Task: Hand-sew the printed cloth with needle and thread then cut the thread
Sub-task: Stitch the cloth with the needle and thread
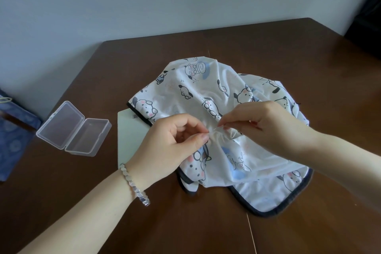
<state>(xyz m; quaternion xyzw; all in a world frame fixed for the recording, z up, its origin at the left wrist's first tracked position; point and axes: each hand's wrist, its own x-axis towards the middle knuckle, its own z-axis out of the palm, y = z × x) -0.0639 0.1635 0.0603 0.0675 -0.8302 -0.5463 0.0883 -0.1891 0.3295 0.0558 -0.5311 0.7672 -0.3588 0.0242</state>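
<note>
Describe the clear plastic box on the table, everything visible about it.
The clear plastic box is small, rectangular and transparent, with rounded corners. It lies wide open, lid folded flat beside the base, both halves facing up. Nothing is visible inside. It rests on the dark brown table, left of the printed cloth and apart from it.
</note>
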